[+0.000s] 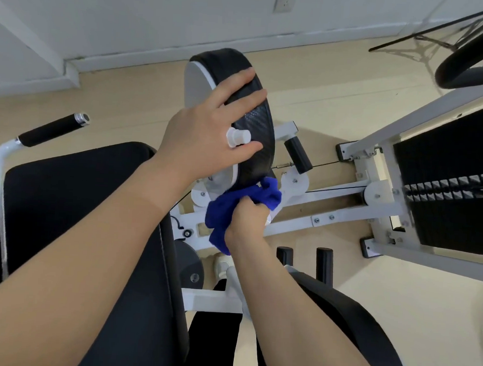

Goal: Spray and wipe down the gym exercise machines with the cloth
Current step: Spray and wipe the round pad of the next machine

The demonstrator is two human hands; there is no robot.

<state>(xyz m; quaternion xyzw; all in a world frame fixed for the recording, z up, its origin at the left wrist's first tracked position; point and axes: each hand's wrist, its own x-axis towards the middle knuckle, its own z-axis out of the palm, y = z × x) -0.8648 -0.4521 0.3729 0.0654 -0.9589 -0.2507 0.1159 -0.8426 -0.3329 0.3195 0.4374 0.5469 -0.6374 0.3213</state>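
Bare floor [336, 109] beyond pad [255, 119] — frame rails [331, 215] crowd below.

A pale wood floor [310, 83] fills most of the frame. A white wall [131, 17] runs across the top, with a white baseboard [185, 51] where it meets the floor. A white socket [285, 0] sits on the wall at top centre. Soft, even light casts faint shadows at upper right.
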